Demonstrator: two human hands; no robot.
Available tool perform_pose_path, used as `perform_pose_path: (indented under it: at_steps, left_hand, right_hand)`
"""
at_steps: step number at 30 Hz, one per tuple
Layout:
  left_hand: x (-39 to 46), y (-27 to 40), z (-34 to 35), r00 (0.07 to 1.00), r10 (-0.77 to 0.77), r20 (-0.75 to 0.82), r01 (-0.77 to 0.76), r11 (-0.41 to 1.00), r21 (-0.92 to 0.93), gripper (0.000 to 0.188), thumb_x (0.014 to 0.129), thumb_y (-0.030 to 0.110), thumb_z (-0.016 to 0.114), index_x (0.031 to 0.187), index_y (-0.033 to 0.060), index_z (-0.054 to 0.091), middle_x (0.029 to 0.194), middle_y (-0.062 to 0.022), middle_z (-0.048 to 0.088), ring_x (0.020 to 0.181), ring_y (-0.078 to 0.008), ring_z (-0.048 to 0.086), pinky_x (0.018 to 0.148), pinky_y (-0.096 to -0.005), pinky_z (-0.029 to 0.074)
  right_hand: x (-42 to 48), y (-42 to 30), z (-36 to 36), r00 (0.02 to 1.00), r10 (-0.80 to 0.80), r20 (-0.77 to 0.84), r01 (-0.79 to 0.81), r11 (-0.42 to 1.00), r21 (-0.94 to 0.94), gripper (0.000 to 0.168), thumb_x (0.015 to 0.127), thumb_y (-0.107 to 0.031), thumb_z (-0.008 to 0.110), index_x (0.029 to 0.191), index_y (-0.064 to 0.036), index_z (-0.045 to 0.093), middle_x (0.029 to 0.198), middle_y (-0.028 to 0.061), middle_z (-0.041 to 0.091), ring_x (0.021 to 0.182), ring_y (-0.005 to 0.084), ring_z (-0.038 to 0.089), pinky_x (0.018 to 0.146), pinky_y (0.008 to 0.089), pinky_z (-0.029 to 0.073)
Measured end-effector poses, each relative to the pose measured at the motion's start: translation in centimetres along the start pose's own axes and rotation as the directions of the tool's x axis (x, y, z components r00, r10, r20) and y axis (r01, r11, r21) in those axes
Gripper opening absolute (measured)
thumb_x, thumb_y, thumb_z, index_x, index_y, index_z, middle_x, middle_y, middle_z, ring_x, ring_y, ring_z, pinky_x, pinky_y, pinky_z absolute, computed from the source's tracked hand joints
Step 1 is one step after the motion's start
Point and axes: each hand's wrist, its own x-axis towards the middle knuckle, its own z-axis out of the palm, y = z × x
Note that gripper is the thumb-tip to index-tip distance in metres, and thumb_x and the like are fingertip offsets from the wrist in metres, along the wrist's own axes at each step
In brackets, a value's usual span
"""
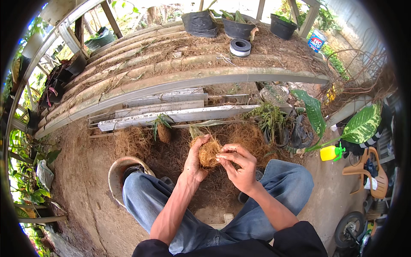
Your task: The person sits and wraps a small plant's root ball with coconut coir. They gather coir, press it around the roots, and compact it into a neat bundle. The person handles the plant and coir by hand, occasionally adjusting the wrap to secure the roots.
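Between my knees, my left hand cups a ball of brown coconut fibre, its thumb over the top. My right hand pinches at the ball's right side with thumb and fingertips; whether it holds loose strands or thread is too small to tell. Pale green leaves show just beyond the ball, and I cannot tell if they grow from it. A similar fibre-wrapped ball with a small leafy plant sits farther left. Loose fibre lies in a left heap and a right heap.
A slatted bench spans the front, bearing a thread spool with white thread trailing off its edge, and black pots. Metal bars lie below. A bucket stands left; a yellow spray bottle and variegated plant are right.
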Motion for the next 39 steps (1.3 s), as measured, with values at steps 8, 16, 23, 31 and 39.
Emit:
perform_pose_path:
  at_steps: [8, 16, 23, 31, 39]
  left_hand:
    - [0.2, -0.1, -0.2, 1.000, 0.012, -0.013, -0.012, 1.000, 0.007, 0.032, 0.094, 0.037, 0.061, 0.107, 0.0076, 0.060, 0.093, -0.0087, 0.068, 0.080, -0.0225, 0.069, 0.069, -0.0371, 0.060]
    - [0.0, -0.1, -0.2, 0.999, -0.044, 0.005, 0.044, 0.998, -0.041, 0.028, 0.092, 0.031, 0.068, 0.109, 0.0103, 0.059, 0.093, -0.0064, 0.066, 0.080, -0.0204, 0.068, 0.068, -0.0365, 0.059]
    - [0.4, -0.1, -0.7, 0.996, -0.090, 0.008, 0.090, 0.990, -0.110, 0.026, 0.092, 0.028, 0.067, 0.110, 0.0108, 0.059, 0.096, -0.0058, 0.066, 0.084, -0.0202, 0.068, 0.069, -0.0363, 0.060]
    - [0.1, -0.2, -0.7, 0.999, 0.040, -0.011, -0.041, 0.996, -0.073, 0.025, 0.096, 0.029, 0.062, 0.111, 0.0093, 0.058, 0.096, -0.0074, 0.066, 0.085, -0.0202, 0.067, 0.073, -0.0354, 0.061]
    - [0.9, -0.5, -1.4, 1.000, 0.002, -0.026, -0.005, 0.996, -0.090, 0.026, 0.096, 0.028, 0.061, 0.113, 0.0088, 0.055, 0.098, -0.0087, 0.065, 0.087, -0.0214, 0.067, 0.074, -0.0358, 0.062]
  right_hand:
    - [0.4, -0.9, -0.4, 0.977, -0.047, 0.207, 0.084, 0.981, -0.173, 0.030, 0.080, -0.006, 0.078, 0.109, -0.003, 0.071, 0.114, 0.0154, 0.055, 0.099, 0.0283, 0.062, 0.080, 0.0367, 0.054]
    - [0.7, -0.2, -1.0, 0.971, -0.160, 0.179, 0.185, 0.974, -0.132, 0.022, 0.073, 0.003, 0.079, 0.094, 0.000, 0.074, 0.108, 0.0167, 0.061, 0.093, 0.0296, 0.066, 0.080, 0.0361, 0.056]
    - [0.2, -0.3, -1.5, 0.966, -0.201, 0.163, 0.229, 0.958, -0.173, 0.031, 0.075, -0.004, 0.078, 0.105, -0.004, 0.072, 0.118, 0.0153, 0.060, 0.100, 0.0300, 0.062, 0.081, 0.0380, 0.054]
    - [0.4, -1.3, -0.5, 0.901, -0.194, 0.387, 0.362, 0.829, -0.427, 0.052, 0.081, -0.015, 0.074, 0.131, -0.009, 0.061, 0.137, 0.0132, 0.051, 0.127, 0.0339, 0.047, 0.102, 0.0457, 0.042]
    - [-0.7, 0.6, -0.9, 0.905, -0.278, 0.323, 0.397, 0.826, -0.401, 0.050, 0.074, 0.000, 0.070, 0.123, -0.007, 0.067, 0.126, 0.0114, 0.057, 0.107, 0.0300, 0.059, 0.090, 0.0390, 0.054]
